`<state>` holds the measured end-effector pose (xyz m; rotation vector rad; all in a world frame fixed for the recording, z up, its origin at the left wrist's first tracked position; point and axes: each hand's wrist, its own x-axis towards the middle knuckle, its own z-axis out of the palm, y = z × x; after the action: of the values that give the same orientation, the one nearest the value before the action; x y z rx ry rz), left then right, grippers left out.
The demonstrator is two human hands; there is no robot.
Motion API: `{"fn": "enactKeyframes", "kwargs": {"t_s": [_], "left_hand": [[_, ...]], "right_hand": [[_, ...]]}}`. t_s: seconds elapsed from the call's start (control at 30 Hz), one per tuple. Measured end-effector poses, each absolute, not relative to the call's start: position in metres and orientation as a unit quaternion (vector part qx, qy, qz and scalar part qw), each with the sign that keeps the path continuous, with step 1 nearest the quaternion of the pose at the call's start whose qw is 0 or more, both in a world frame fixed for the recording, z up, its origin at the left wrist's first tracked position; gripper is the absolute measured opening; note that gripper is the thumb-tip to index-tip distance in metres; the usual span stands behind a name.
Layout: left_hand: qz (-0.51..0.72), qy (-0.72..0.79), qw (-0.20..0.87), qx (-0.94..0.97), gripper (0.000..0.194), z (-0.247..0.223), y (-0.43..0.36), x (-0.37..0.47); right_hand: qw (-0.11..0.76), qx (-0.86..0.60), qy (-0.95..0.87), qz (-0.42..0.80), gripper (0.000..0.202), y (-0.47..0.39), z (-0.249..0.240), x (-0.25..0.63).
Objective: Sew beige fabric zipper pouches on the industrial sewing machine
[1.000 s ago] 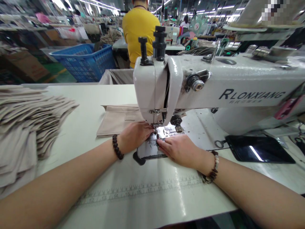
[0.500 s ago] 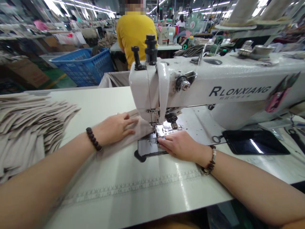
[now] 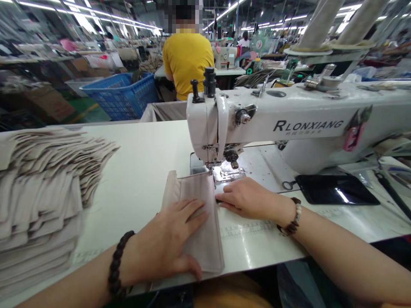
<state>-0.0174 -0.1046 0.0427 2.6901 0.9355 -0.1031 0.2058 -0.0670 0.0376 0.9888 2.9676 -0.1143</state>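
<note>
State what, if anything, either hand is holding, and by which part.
The left hand lies spread on the beige fabric piece, with no closed grip showing. Whether the right hand, beside the fabric's right edge, holds anything cannot be told.

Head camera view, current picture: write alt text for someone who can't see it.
A person's left hand lies spread on beige fabric at a white sewing machine; the right hand is close to the fabric's right edge. A pile of similar fabric lies at left, a black tablet-like device at right.
</note>
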Motion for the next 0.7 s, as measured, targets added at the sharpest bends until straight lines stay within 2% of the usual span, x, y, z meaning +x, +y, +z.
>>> {"fn": "enactKeyframes", "kwargs": {"t_s": [0.1, 0.27, 0.53, 0.7], "left_hand": [[-0.039, 0.282, 0.138, 0.949, 0.084, 0.040, -0.116, -0.024], [0.018, 0.269, 0.116, 0.956, 0.040, 0.037, -0.124, -0.021], [0.078, 0.276, 0.110, 0.952, 0.036, 0.024, -0.136, -0.008], [0.107, 0.286, 0.114, 0.945, 0.036, 0.020, -0.134, -0.012]], "right_hand": [[0.021, 0.314, 0.948, -0.043, 0.023, -0.079, 0.048, 0.201], [0.010, 0.343, 0.938, -0.034, 0.022, -0.098, 0.040, 0.200], [-0.019, 0.402, 0.915, -0.010, 0.022, -0.127, 0.019, 0.206], [-0.064, 0.405, 0.910, -0.059, 0.021, -0.158, 0.017, 0.206]]}}
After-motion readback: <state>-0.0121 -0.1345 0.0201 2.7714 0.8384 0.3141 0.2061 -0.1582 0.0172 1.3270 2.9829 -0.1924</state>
